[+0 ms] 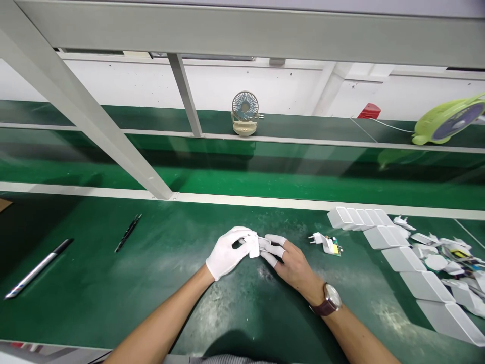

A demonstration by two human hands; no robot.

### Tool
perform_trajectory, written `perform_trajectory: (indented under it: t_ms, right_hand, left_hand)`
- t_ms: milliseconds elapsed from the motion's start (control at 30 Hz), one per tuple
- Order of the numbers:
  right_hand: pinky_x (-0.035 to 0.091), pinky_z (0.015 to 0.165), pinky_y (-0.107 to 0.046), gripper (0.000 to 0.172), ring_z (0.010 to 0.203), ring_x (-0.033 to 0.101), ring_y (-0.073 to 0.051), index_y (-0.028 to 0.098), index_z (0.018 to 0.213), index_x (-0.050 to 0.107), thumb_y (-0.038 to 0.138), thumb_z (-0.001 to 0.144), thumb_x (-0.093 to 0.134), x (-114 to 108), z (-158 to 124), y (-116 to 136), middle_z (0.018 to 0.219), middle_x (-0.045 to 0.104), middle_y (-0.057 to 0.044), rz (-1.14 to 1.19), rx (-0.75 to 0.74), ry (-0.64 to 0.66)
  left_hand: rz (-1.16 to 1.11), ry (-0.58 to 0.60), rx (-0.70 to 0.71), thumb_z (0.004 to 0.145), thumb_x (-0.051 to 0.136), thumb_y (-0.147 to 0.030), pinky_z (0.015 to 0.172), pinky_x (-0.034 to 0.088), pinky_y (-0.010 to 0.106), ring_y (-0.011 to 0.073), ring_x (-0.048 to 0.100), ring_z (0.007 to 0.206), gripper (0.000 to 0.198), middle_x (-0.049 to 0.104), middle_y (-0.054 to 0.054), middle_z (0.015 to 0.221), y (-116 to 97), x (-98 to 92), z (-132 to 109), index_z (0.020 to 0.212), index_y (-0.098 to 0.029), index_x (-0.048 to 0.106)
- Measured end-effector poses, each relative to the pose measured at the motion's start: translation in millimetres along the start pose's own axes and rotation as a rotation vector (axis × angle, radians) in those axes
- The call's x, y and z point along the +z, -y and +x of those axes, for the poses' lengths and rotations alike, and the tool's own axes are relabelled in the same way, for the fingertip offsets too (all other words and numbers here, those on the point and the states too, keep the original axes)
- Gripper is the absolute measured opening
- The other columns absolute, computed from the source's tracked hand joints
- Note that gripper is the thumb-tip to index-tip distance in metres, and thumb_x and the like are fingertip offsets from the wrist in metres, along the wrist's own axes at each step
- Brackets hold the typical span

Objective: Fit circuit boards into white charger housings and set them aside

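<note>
Gloved left hand [227, 253] and right hand [291, 263], fingertips capped in white cots, meet at bench centre. Both are pinched on a small white plastic shell [254, 245] just above the green mat [151, 283]. Shell looks light, stiff, smooth, prob. slippery; best gripped by its flat sides. A plug [326, 244] w/ bare circuit board lies near, to the right, w/ a row of white casings [397, 253] beyond.

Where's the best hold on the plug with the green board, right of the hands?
Pinch the white body of the plug across its sides, from above. The pins point left and the green board sticks out right, so avoid both ends. The right hand is nearest, but shares a white piece with the left hand.
</note>
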State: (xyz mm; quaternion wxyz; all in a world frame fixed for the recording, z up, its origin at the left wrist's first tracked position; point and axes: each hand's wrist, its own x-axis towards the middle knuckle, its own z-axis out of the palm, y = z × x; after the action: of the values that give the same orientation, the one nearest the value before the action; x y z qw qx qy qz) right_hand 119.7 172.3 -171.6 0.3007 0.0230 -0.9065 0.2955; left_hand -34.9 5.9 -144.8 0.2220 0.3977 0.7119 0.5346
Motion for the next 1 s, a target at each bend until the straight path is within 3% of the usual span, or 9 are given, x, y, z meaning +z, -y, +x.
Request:
perform_trajectory:
  t_ms: [100, 267, 333, 567, 700, 800, 900, 1000]
  right_hand:
    - [0.058, 0.097, -0.041, 0.04, 0.115, 0.065, -0.023, 0.028, 0.131, 0.058, 0.017, 0.093, 0.064, -0.1, -0.5, 0.4, 0.126, 0.064, -0.01, 0.015, 0.011, 0.006]
    - [0.061, 0.089, -0.041, 0.041, 0.105, 0.07, -0.023, 0.026, 0.13, 0.052, 0.031, 0.092, 0.067, -2.1, -1.6, 1.0, 0.116, 0.07, -0.007, 0.103, 0.256, 0.047]
    - [0.061, 0.089, -0.041, 0.041, 0.104, 0.07, -0.024, 0.025, 0.13, 0.051, 0.033, 0.092, 0.067, -1.7, -2.1, 0.4, 0.116, 0.07, -0.007, 0.096, 0.275, 0.047]
    - [0.059, 0.095, -0.037, 0.037, 0.113, 0.067, -0.021, 0.025, 0.128, 0.056, 0.019, 0.093, 0.065, 2.8, -2.2, -5.6, 0.121, 0.068, -0.01, -0.017, -0.048, -0.038]
    - [0.062, 0.089, -0.039, 0.044, 0.106, 0.07, -0.024, 0.023, 0.134, 0.051, 0.026, 0.093, 0.065, 3.9, -1.0, -4.1, 0.117, 0.069, -0.011, -0.011, 0.069, -0.034]
    - [0.063, 0.085, -0.041, 0.039, 0.101, 0.071, -0.024, 0.022, 0.129, 0.051, 0.03, 0.093, 0.065, 4.7, -1.4, -2.5, 0.113, 0.069, -0.01, 0.008, 0.147, -0.024]
    - [0.062, 0.088, -0.042, 0.032, 0.107, 0.069, -0.026, 0.02, 0.124, 0.054, 0.025, 0.094, 0.062, 4.9, -2.3, -2.9, 0.116, 0.068, -0.013, -0.086, 0.01, -0.021]
    - [0.063, 0.086, -0.042, 0.035, 0.106, 0.07, -0.029, 0.016, 0.128, 0.053, 0.021, 0.094, 0.062, 3.6, -1.3, -2.4, 0.114, 0.069, -0.017, -0.205, -0.116, -0.027]
  left_hand:
    - [-0.003, -0.005, -0.011, 0.091, 0.067, -0.035, 0.095, 0.053, 0.035, 0.0202, 0.065, 0.105, 0.023, 0.068, 0.007, 0.113, -1.1, 0.1, 0.3, 0.108, -0.022, 0.073]
    - [-0.001, 0.003, -0.006, 0.09, 0.067, -0.036, 0.094, 0.053, 0.036, 0.021, 0.065, 0.104, 0.023, 0.068, 0.008, 0.112, -1.5, -0.4, 1.3, 0.107, -0.021, 0.072]
    - [0.005, 0.008, 0.001, 0.091, 0.067, -0.036, 0.093, 0.053, 0.036, 0.0213, 0.065, 0.103, 0.023, 0.068, 0.008, 0.113, -0.4, -0.9, 1.4, 0.107, -0.021, 0.072]
    - [0.009, 0.011, 0.005, 0.091, 0.066, -0.038, 0.093, 0.053, 0.036, 0.0209, 0.064, 0.103, 0.025, 0.067, 0.008, 0.114, 1.3, -1.1, 0.6, 0.109, -0.021, 0.071]
    - [0.022, 0.006, 0.002, 0.091, 0.065, -0.039, 0.09, 0.053, 0.034, 0.0203, 0.064, 0.1, 0.026, 0.067, 0.008, 0.112, -1.7, -1.2, 1.0, 0.108, -0.02, 0.071]
    - [0.031, 0.001, 0.01, 0.092, 0.065, -0.038, 0.088, 0.053, 0.034, 0.02, 0.065, 0.099, 0.024, 0.068, 0.008, 0.111, -3.7, -1.5, 1.3, 0.106, -0.02, 0.071]
    - [0.038, -0.002, 0.024, 0.092, 0.065, -0.037, 0.09, 0.053, 0.034, 0.0203, 0.065, 0.1, 0.023, 0.068, 0.008, 0.111, -4.9, -1.4, 1.4, 0.106, -0.02, 0.071]
    - [0.05, -0.004, 0.031, 0.092, 0.065, -0.035, 0.092, 0.053, 0.034, 0.0203, 0.065, 0.101, 0.021, 0.068, 0.007, 0.111, -6.1, -1.2, 1.5, 0.105, -0.021, 0.071]
